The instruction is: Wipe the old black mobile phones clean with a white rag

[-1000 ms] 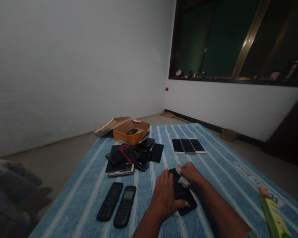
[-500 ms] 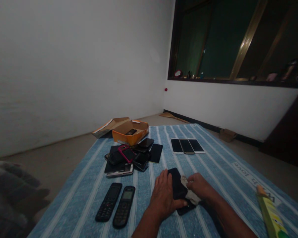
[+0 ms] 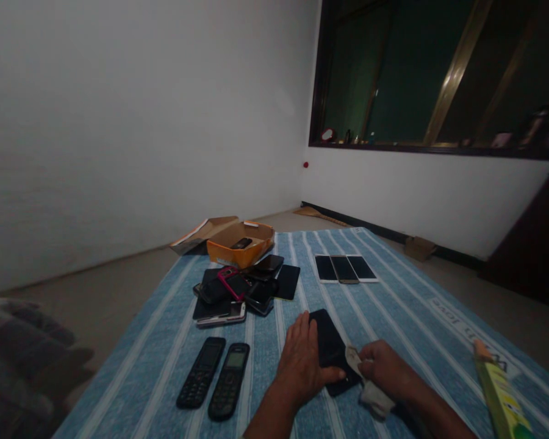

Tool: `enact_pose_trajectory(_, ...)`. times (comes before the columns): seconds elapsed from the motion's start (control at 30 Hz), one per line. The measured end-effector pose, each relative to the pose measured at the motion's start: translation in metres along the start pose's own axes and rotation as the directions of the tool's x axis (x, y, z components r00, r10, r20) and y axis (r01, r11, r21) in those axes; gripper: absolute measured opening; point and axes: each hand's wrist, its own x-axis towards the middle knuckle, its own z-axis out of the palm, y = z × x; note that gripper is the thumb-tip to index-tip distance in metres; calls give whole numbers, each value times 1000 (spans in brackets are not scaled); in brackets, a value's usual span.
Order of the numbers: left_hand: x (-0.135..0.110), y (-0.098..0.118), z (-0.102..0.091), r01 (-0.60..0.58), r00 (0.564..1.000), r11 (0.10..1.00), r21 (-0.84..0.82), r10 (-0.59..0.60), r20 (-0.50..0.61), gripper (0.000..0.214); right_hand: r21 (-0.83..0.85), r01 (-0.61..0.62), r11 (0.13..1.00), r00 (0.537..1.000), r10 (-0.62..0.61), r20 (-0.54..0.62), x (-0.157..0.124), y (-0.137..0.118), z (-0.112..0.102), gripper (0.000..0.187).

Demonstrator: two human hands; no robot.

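Note:
A black smartphone [image 3: 328, 342] lies flat on the blue striped mat [image 3: 407, 317]. My left hand [image 3: 302, 363] rests on its left edge with the thumb laid across its near end, pinning it down. My right hand [image 3: 384, 369] sits at the phone's near right corner, fingers closed on a crumpled pale cloth [image 3: 368, 387] that touches the phone's lower end. Most of the dark screen is uncovered.
Two black keypad phones [image 3: 213, 378] lie side by side at the near left. A heap of phones [image 3: 240, 289] sits behind them, before an open orange box [image 3: 242, 244]. Three smartphones [image 3: 344, 269] lie in a row further back. A yellow-green bottle [image 3: 501, 393] stands at the right edge.
My right hand has dragged the cloth from the phone's far end down along the screen to its near right corner. My left hand has stayed on the phone.

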Motion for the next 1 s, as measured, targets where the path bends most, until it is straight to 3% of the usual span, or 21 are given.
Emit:
enact_pose_trajectory(0.33,1,-5,6,-10,1000,999,-31,10,-11,111,-33,-21,999,1000,21,-3,-10,16,1,12)
enact_pose_trajectory(0.63,0,-3,4,-1,1000,999,-52,1,-12,111,-171,69,983,985,-95,-144,-19,11,10,23)
enact_pose_trajectory(0.7,0,-4,3,-9,1000,998,-64,8,-10,111,-292,103,951,957,-174,-230,-23,6,18,28)
enact_pose_trajectory(0.8,0,-7,3,-28,1000,996,-87,27,-12,109,-548,106,830,916,-296,-272,-25,4,32,32)
enact_pose_trajectory(0.9,0,-9,2,-46,999,995,-87,46,-12,107,-680,77,729,919,-317,-236,-25,5,44,41)
enact_pose_trajectory(1.0,0,-12,2,-49,999,996,-73,49,-7,105,-700,74,710,924,-313,-219,-23,0,48,40)
